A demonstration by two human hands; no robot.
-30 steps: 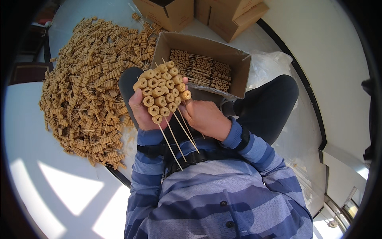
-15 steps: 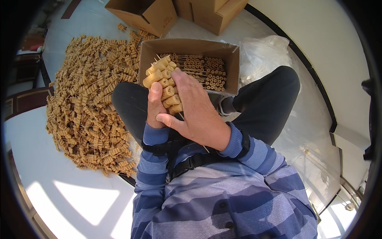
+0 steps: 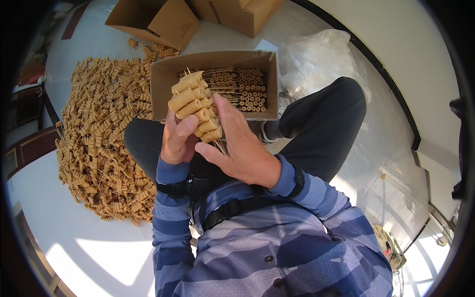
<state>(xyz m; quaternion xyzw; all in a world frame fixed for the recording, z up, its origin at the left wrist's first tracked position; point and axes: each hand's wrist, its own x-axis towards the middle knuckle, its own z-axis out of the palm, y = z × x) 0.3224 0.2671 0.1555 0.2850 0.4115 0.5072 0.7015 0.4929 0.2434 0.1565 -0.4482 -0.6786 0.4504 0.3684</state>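
Between my hands is a bundle of skewers threaded with short, tan, hollow rolls. Its pointed tips stick up at the far end, and thin sticks show below the rolls. My left hand grips the bundle from the left, thumb across the near rolls; its other fingers are mostly hidden behind. My right hand cups the right side with its fingers against the rolls, its thumb stretched out toward my left hand. Just beyond, an open cardboard box holds rows of similar skewers, roll ends facing up.
A large heap of loose skewers spreads over the floor at my left. An open carton and another cardboard box stand at the back. Clear plastic sheeting lies right of the skewer box. My bent legs flank the work.
The bundle has turned so more roll sides show. My hands have drawn slightly apart, with the right thumb farther from the left hand. The whole view has shifted a little.
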